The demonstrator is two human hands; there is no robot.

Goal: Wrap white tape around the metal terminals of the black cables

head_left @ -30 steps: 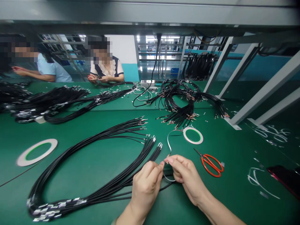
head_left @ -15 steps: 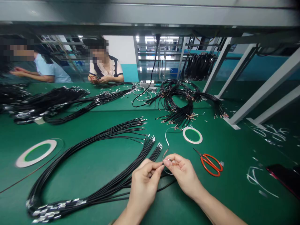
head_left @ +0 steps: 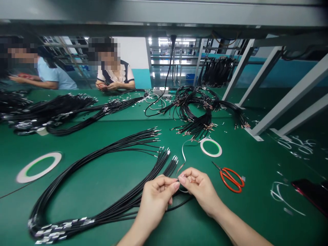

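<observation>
My left hand [head_left: 156, 200] and my right hand [head_left: 201, 189] meet fingertip to fingertip above the green table [head_left: 107, 171]. Both pinch the end of one black wire and a thin white tape strip [head_left: 183, 155] there. The strip curls up to a small tape roll [head_left: 210, 147] behind my right hand. A long bundle of black wires [head_left: 102, 177] with metal terminals loops across the table to the left of my hands. Red-handled scissors [head_left: 230, 177] lie just right of my right hand.
A larger tape roll [head_left: 38, 166] lies at the left. More black wire bundles [head_left: 200, 112] pile up at the back. Two people sit across the table at the far left. Slanted grey frame legs [head_left: 287, 102] stand at the right, and a dark red phone [head_left: 311, 194] lies near the right edge.
My hands have drawn slightly closer together and my left fingers have curled tighter round the wire end; the tape strip's loop by my right hand has shortened.
</observation>
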